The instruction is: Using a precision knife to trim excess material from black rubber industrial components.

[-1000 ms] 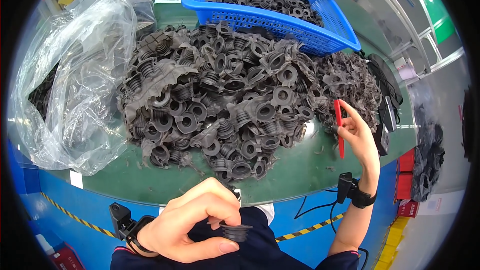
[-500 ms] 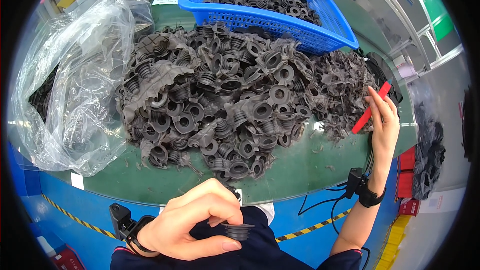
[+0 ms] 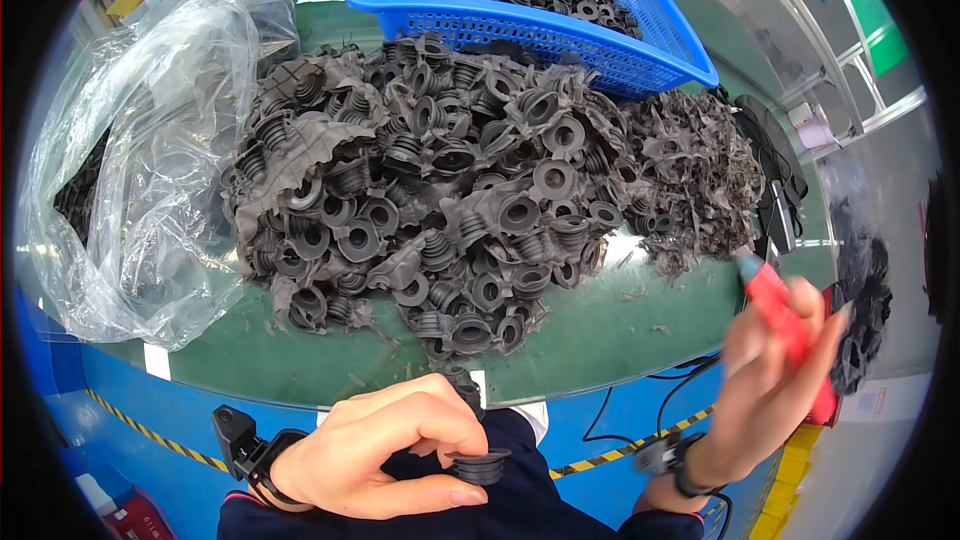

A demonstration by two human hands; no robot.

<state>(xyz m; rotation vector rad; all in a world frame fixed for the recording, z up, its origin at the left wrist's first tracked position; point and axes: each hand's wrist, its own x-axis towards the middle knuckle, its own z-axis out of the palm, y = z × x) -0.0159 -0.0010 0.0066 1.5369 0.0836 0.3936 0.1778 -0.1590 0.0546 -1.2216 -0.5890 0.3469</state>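
Close to my body, my left hand (image 3: pixel 375 445) pinches a small black rubber bellows (image 3: pixel 480 467) between thumb and fingers. Another dark bellows (image 3: pixel 463 388) shows just beyond its knuckles, at the table edge. On the right, my right hand (image 3: pixel 765 390) is blurred by motion and grips a slim red tool (image 3: pixel 777 312) with a grey-blue tip; its exact kind cannot be made out. A large heap of black rubber bellows (image 3: pixel 555 180), many still joined by thin sheets of flash, lies on the green table in front of both hands.
A blue perforated basket (image 3: pixel 540 22) of bellows stands behind the heap. Torn rubber scraps (image 3: pixel 695 165) are piled to its right, beside a black cable (image 3: pixel 775 155). A clear plastic bag (image 3: pixel 165 170) lies at left. The green table (image 3: pixel 600 335) has a curved-looking front edge.
My right hand has swung down and toward me from the scrap pile, carrying the red tool. My left hand stays nearly in place with the bellows.
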